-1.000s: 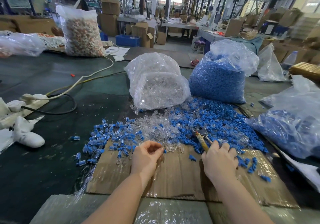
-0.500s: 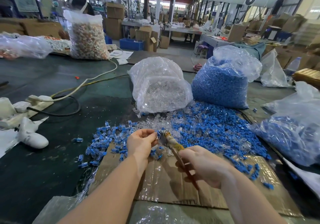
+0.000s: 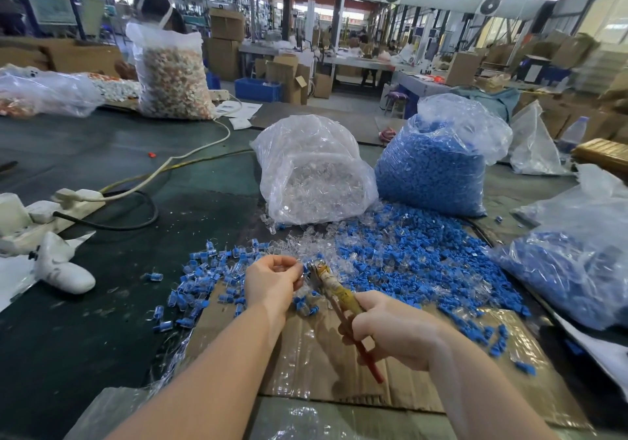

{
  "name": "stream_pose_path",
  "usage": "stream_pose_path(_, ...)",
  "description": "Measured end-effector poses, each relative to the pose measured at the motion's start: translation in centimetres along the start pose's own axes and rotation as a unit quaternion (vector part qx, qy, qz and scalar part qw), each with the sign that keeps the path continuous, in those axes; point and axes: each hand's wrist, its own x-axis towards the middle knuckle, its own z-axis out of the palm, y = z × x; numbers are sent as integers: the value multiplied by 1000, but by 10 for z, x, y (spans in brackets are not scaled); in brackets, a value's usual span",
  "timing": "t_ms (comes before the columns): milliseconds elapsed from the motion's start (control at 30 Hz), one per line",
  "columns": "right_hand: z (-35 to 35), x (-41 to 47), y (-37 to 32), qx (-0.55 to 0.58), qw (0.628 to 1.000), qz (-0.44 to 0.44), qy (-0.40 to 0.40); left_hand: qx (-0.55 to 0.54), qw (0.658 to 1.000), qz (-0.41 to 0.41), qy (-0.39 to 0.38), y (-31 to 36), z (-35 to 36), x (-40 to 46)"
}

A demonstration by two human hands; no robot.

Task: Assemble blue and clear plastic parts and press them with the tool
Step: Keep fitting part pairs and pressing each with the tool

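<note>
My right hand (image 3: 394, 329) grips the handles of pliers (image 3: 334, 292) with yellowed tape and red grips, jaws pointing up-left. My left hand (image 3: 272, 281) pinches a small clear part (image 3: 300, 269) and holds it right at the plier jaws. Loose blue parts (image 3: 424, 256) and clear parts (image 3: 306, 239) lie heaped on the table behind my hands. Assembled blue-and-clear pieces (image 3: 200, 276) are scattered to the left. A sheet of cardboard (image 3: 339, 365) lies under my hands.
A bag of clear parts (image 3: 316, 174) and a bag of blue parts (image 3: 435, 168) stand behind the heap. Another bag of blue parts (image 3: 577, 263) lies at right. A power strip with cables (image 3: 78, 198) and white objects (image 3: 64, 266) sit at left. A person sits at far left behind a filled bag (image 3: 170, 76).
Both hands lifted from the pile and came together; the pliers swung up so their jaws meet the part in my left hand. In the last half second the pose barely changed.
</note>
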Motion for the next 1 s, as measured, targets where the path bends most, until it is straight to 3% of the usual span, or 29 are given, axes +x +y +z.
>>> stream_pose_path(400, -6, -5, -1, 11, 999, -13, -40, -2, 1000, -16, -19, 4, -2, 1)
stream_pose_path(567, -5, -5, 0, 12, 999, -15, -38, -60, 997, -55, -6, 3, 1, -2)
stream_pose_path(1000, -2, -4, 5, -20, 999, -26, -10, -34, 998, -42, 20, -4, 6, -2)
